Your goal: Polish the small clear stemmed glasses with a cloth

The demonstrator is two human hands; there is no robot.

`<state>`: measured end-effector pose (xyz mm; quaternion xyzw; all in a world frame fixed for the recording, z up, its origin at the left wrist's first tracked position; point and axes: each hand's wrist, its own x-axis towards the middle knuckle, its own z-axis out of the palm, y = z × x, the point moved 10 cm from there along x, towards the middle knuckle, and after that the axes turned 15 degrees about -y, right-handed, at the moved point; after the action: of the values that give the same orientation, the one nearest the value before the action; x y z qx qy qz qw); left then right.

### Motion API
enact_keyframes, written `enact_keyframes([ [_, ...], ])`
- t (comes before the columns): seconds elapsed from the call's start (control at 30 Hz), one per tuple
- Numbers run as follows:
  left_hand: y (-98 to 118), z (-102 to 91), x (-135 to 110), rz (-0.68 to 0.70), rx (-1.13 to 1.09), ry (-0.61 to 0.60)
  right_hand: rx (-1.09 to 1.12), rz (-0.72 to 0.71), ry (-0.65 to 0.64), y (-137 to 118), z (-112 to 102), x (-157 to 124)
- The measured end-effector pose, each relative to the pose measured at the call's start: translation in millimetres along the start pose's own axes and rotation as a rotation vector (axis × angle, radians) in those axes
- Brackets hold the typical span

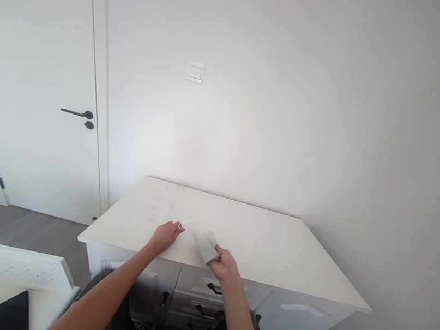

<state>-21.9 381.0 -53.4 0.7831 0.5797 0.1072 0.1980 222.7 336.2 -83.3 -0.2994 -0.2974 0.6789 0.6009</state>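
Observation:
Over the white cabinet top [266,241], my left hand [165,237] is closed in a pinch near the front edge. A small clear, shiny bit shows at its fingertips, too small to name. To its right, my right hand [225,265] grips a pale grey cloth [206,244] by its lower right corner, with the far end spread just above or on the surface. Several small transparent pieces [172,207] lie scattered on the left part of the top, beyond my left hand. Their kind cannot be made out.
Behind the cabinet is a white wall with a light switch [195,72]. A white door with a black handle [79,113] is at the left. Drawers with black pulls [209,312] face me below. A white desk with a black tablet-like object [10,313] stands lower left.

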Motion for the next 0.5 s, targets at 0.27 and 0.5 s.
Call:
enact_keyframes([
  [0.27, 12.4, 3.1, 1.0, 0.069, -0.297, 0.022, 0.111, -0.284, -0.022, -12.5, 56.3, -8.9],
  [0.5, 55.3, 46.1, -9.5, 0.104, -0.645, 0.117, -0.008, -0.304, -0.174, -0.5, 109.0, -18.6],
])
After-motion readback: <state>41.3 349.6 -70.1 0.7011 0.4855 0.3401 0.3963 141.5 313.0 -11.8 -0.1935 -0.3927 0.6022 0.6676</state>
